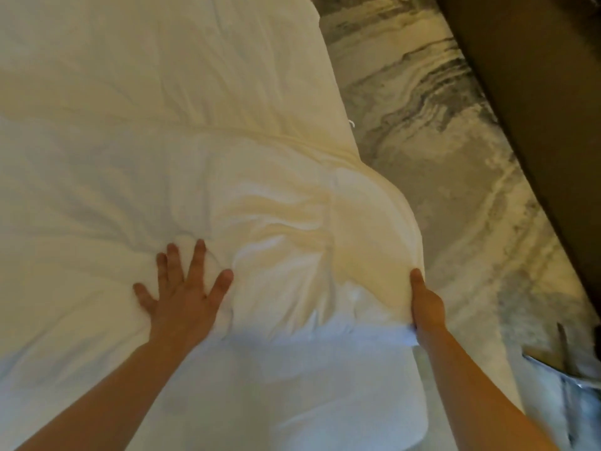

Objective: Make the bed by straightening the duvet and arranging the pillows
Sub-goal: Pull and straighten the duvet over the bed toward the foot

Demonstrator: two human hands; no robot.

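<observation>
A white duvet covers the bed and lies wrinkled, with a bunched bulge at its right edge. My left hand rests flat on the duvet with fingers spread, just left of the bulge. My right hand clasps the duvet's bulging right edge, thumb on top and fingers hidden beneath the fabric. A white pillow lies partly under the duvet near the bottom, between my forearms. The flatter part of the bedding stretches away toward the top.
A grey and cream marbled carpet runs along the bed's right side. A dark brown wall or furniture panel borders the carpet at the upper right. Blurred pale fabric shows at the lower right corner.
</observation>
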